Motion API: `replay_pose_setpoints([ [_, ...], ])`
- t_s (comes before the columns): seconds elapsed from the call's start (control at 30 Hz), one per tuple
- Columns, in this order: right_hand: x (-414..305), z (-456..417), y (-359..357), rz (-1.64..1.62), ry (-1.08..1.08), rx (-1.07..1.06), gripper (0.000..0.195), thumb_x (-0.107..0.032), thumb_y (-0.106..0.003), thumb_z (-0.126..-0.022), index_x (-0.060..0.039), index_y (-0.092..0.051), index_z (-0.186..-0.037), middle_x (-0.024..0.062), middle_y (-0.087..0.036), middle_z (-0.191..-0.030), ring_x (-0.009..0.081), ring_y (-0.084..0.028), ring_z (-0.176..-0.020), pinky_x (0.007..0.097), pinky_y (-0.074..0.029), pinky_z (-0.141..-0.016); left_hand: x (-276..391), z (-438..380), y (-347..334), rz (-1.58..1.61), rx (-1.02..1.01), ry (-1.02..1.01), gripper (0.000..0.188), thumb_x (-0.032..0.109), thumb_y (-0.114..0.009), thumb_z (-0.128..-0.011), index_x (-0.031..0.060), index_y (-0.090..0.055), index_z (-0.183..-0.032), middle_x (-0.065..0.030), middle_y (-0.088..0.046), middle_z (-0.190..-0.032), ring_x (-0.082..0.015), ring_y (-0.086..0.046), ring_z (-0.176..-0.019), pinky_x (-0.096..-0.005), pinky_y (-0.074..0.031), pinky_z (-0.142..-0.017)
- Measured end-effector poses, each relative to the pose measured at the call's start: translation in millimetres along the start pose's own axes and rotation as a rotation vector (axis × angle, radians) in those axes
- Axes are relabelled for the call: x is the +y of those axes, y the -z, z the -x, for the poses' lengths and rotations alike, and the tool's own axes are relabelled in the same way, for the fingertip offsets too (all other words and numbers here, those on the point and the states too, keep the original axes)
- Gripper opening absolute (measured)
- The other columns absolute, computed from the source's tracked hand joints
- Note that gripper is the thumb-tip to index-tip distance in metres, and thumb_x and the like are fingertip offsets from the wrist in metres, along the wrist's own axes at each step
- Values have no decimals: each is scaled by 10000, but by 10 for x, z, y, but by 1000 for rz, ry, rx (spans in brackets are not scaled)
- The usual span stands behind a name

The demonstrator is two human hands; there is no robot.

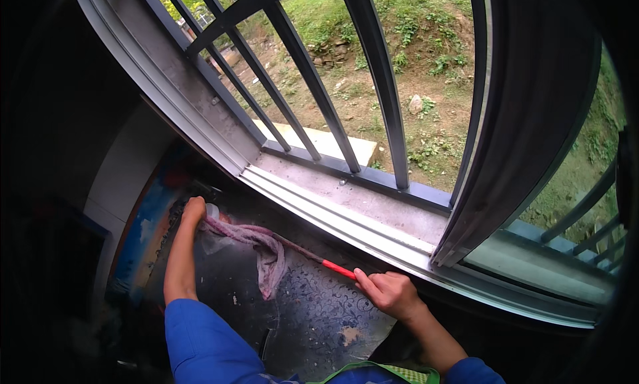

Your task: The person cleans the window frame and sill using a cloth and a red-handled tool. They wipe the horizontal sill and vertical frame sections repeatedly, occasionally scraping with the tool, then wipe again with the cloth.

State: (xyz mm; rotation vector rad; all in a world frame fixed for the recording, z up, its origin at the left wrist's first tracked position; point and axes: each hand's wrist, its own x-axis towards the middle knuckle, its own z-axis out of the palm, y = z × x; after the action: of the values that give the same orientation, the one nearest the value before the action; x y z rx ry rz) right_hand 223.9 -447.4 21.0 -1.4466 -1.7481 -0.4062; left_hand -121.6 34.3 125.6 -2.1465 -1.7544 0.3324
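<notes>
My right hand (pixel 392 291) grips the red handle (pixel 338 269) of a thin dark rod (pixel 299 248). The rod slants up and left toward a pinkish, worn cloth (pixel 272 261), which overlaps its far part. One end of the cloth hangs in a loose fold over the dark tabletop (pixel 319 314). Farther left, my left hand (pixel 194 208) is closed on the cloth's other end; its fingers are mostly hidden. A pale round object (pixel 212 211) sits just beside that hand, partly covered.
A sliding window's white track (pixel 329 211) runs along the table's far side. Dark metal bars (pixel 319 84) stand outside it, and a glass pane (pixel 559 219) is at the right. A blue patterned surface (pixel 145 234) lies at the left. The tabletop has worn, flaking patches.
</notes>
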Motion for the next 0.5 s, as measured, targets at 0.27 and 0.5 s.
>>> replay_pose_setpoints([
  [0.27, -24, -50, 48, 29, 15, -58, 303, -207, -711, -839, -74, -682, -1110, -9, -432, -594, 128, -452, -444, 273, -378, -410, -28, 697, 561, 697, 355, -99, 171, 125, -624, -778, 26, -725, -874, -186, -698, -804, -291, -697, -793, -366, -537, -755],
  [0.5, -56, -99, 33, -9, -110, -21, 308, -153, -736, -807, -76, -677, -1100, 16, -503, -587, 155, -519, -463, 294, -424, -425, 417, 280, 493, 1459, 418, -219, 202, 22, -525, -843, -15, -684, -963, -15, -668, -843, -90, -595, -772, -231, -472, -715],
])
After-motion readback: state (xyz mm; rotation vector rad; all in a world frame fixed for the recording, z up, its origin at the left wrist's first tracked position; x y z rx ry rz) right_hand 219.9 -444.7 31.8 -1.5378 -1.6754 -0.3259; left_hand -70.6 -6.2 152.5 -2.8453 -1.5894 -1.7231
